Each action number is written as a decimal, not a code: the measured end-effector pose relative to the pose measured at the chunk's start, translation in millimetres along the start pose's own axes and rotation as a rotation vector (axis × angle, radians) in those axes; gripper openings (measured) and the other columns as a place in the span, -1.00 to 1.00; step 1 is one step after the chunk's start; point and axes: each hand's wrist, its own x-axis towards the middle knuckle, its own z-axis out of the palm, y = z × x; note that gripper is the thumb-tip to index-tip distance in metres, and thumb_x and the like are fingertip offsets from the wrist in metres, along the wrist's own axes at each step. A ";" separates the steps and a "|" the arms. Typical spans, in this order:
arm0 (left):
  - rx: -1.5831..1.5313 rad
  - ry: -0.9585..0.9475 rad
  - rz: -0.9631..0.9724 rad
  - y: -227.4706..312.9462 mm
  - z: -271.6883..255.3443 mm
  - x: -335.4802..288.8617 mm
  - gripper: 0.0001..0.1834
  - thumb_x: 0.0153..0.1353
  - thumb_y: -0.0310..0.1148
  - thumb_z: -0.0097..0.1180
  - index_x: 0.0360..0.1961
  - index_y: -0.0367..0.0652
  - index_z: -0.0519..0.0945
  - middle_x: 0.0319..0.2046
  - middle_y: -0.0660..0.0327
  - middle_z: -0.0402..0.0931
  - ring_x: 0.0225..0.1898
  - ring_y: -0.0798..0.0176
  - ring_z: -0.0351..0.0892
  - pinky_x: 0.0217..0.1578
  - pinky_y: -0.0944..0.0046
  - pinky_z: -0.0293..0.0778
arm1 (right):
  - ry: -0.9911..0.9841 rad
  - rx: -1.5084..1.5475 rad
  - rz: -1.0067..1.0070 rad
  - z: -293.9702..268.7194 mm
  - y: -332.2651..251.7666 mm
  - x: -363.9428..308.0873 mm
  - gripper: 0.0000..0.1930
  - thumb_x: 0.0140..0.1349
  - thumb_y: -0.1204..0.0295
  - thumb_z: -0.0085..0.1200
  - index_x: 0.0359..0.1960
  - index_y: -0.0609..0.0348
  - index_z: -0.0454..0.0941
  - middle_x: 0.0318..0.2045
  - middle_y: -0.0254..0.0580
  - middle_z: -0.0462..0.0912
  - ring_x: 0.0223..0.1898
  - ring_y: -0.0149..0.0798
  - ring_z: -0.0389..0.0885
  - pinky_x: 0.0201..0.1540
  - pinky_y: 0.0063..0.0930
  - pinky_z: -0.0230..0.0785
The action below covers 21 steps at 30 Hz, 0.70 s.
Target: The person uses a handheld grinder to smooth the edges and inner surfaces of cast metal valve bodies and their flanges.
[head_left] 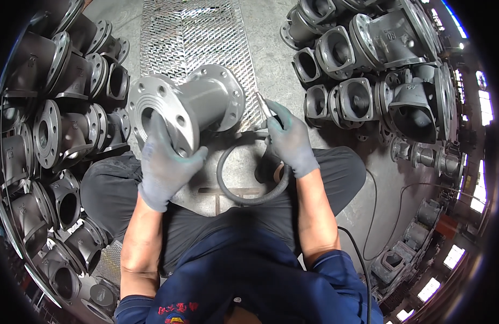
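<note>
A navy-blue short-sleeved cloth shirt (233, 264) with a small round pale button (237, 299) and red lettering (176, 309) is worn with dark charcoal cloth trousers (338, 170) and green-patched grey cloth gloves (292, 140).

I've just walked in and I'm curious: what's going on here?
A seated person's grey-gloved left hand grips a grey, flanged metal pipe piece by its near flange. The grey-gloved right hand holds a slim, silver metal tool, its tip just clear of the far flange. Similar grey metal castings are stacked on both sides.
</note>
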 end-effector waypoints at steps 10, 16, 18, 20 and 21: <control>-0.665 0.058 -0.348 14.2 -16.5 15.4 -0.47 0.29 -0.34 0.48 0.18 -0.45 0.66 -0.12 0.15 0.79 -0.20 0.39 0.72 -0.06 0.36 0.62 | 0.052 0.154 -0.082 6.0 23.9 -6.8 -0.51 0.62 0.50 0.03 0.54 0.20 0.50 -0.19 -0.32 0.80 -0.44 -0.59 0.59 -0.39 -0.67 0.47; -0.445 0.085 -0.283 16.7 -7.5 25.7 -0.63 0.29 -0.38 0.46 0.08 -0.28 0.77 -0.06 0.08 0.72 -0.17 0.26 0.73 -0.12 0.26 0.61 | 0.027 0.026 -0.232 14.1 33.5 14.5 -0.50 0.63 0.51 0.03 0.56 0.22 0.48 -0.08 -0.27 0.80 -0.29 -0.56 0.66 -0.24 -0.60 0.57; -0.217 0.048 -0.229 11.7 -8.6 25.1 -0.69 0.28 -0.39 0.45 0.04 -0.21 0.82 -0.03 0.05 0.70 -0.16 0.20 0.74 -0.15 0.22 0.62 | 0.000 -0.059 -0.214 17.2 23.5 17.7 -0.49 0.63 0.51 0.03 0.57 0.19 0.48 -0.07 -0.22 0.81 -0.26 -0.53 0.70 -0.20 -0.57 0.59; -0.118 0.016 -0.224 10.4 -8.2 26.8 -0.74 0.28 -0.41 0.45 -0.01 -0.14 0.86 0.00 0.01 0.67 -0.15 0.15 0.75 -0.18 0.19 0.62 | 0.012 -0.222 -0.254 20.6 14.1 24.4 -0.48 0.60 0.50 0.06 0.56 0.13 0.49 -0.09 -0.14 0.82 -0.25 -0.48 0.74 -0.17 -0.50 0.63; -0.178 0.019 -0.256 13.8 -8.2 27.4 -0.76 0.28 -0.42 0.44 -0.03 -0.10 0.89 0.01 0.00 0.66 -0.14 0.13 0.75 -0.20 0.17 0.62 | 0.026 -0.312 -0.310 23.5 9.2 28.2 -0.48 0.58 0.49 0.09 0.55 0.10 0.50 -0.10 -0.09 0.83 -0.25 -0.45 0.75 -0.15 -0.45 0.65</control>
